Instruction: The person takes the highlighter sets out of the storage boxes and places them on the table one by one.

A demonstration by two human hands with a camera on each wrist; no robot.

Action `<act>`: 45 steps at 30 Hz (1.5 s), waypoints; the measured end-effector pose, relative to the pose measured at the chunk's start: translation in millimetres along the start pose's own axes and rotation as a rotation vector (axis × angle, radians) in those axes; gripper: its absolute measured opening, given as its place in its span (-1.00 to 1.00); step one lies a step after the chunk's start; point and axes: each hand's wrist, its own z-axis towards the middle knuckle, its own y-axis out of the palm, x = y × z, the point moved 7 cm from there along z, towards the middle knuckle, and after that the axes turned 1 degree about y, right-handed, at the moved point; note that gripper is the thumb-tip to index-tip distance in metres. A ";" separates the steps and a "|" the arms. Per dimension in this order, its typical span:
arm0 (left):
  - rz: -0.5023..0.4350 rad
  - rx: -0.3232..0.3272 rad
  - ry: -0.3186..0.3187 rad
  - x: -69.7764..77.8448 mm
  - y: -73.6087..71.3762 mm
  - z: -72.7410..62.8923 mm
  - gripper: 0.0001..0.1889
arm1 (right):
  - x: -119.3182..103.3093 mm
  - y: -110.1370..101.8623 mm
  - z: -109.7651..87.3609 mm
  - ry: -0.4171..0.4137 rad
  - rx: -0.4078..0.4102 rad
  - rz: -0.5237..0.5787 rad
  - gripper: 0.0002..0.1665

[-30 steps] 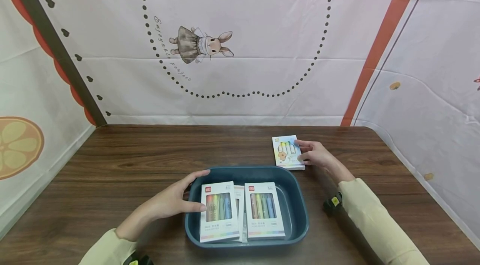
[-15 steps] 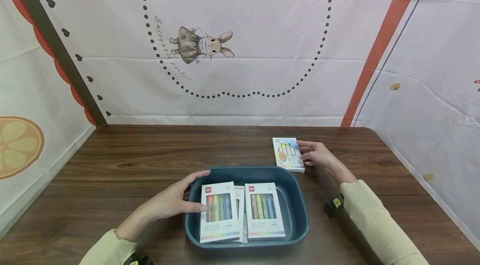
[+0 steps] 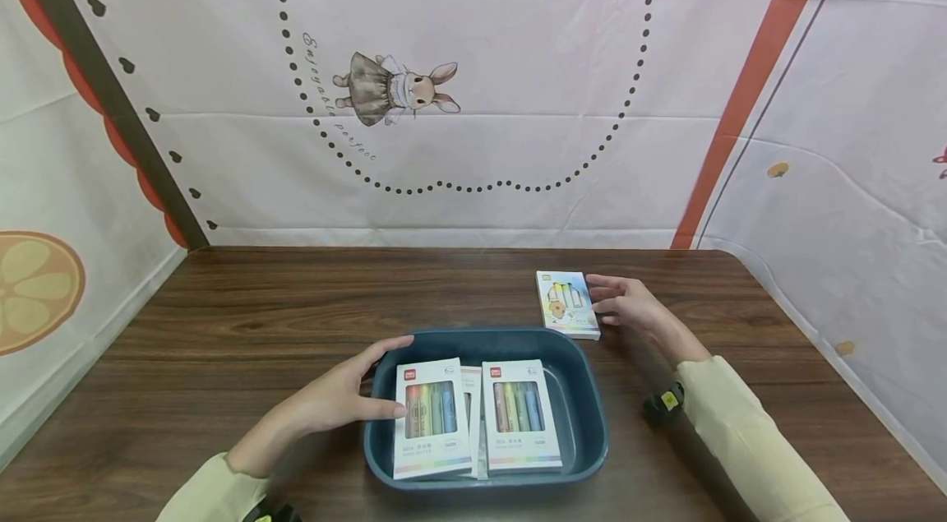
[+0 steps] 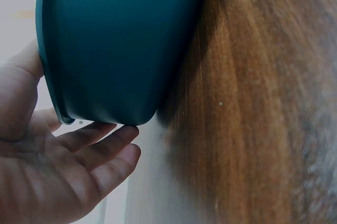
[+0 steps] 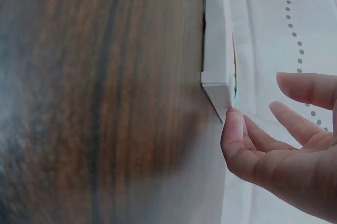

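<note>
A small white and pastel box with yellow and green sticks (image 3: 567,305) lies flat on the table behind the bin. My right hand (image 3: 629,307) is beside its right edge, fingers spread and loosely bent. In the right wrist view one fingertip meets or nearly meets the corner of that box (image 5: 217,39). My left hand (image 3: 333,394) holds the dark blue plastic bin (image 3: 592,423) at its left rim, thumb over the edge and the other fingers along the outside. Inside lie two white crayon boxes (image 3: 431,452) (image 3: 524,448) with clear windows, partly covering at least one more box.
Brown wood-grain table (image 3: 296,292) surrounds the bin. A white printed cloth (image 3: 518,53) hangs behind the table and along both sides. Black wrist devices (image 3: 662,401) sit at both sleeves.
The small box has settled slightly nearer and now lies flat. My right fingers have drawn back a little to the right from it. The left hand and bin stay put.
</note>
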 end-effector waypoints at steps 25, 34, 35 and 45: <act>-0.003 0.003 -0.014 -2.6 0.2 -0.6 -0.15 | -40.1 15.2 -38.5 -0.164 -0.122 0.047 -0.31; 0.001 0.007 -0.001 -1.8 -0.2 -0.3 -0.16 | -48.8 20.8 -50.3 -0.207 -0.155 0.012 -0.26; 0.002 0.010 -0.003 -2.0 -0.3 -0.2 -0.16 | -49.4 21.4 -51.4 -0.211 -0.157 0.012 -0.26; 0.014 0.023 -0.010 -2.5 -0.4 0.2 -0.15 | -55.8 31.1 -63.5 -0.246 -0.184 -0.042 -0.31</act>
